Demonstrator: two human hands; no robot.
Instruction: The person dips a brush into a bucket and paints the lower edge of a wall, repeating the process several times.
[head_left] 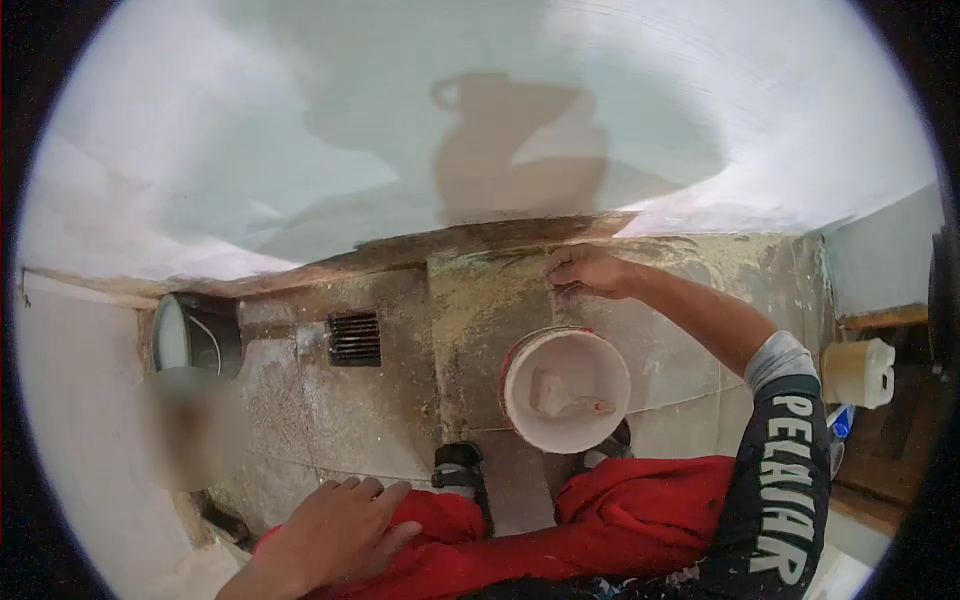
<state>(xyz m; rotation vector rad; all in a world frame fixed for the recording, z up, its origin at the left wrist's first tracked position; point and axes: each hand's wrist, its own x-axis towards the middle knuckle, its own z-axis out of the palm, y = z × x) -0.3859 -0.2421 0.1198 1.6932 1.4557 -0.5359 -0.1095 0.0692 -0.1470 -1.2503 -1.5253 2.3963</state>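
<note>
Bucket near right hand | that hand curled, grip unclear | left hand spread on red trousers

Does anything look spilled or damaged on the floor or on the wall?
Yes. A yellowish, powdery-looking patch lies on the floor beside the right hand, as if spilled. Behind it, the base of the wall has a ragged brown strip, unlike the pale surface higher up.

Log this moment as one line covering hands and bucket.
left hand: on red trousers | right hand: near foot of wall, grip unclear | bucket: upright on floor, pale material inside
</note>
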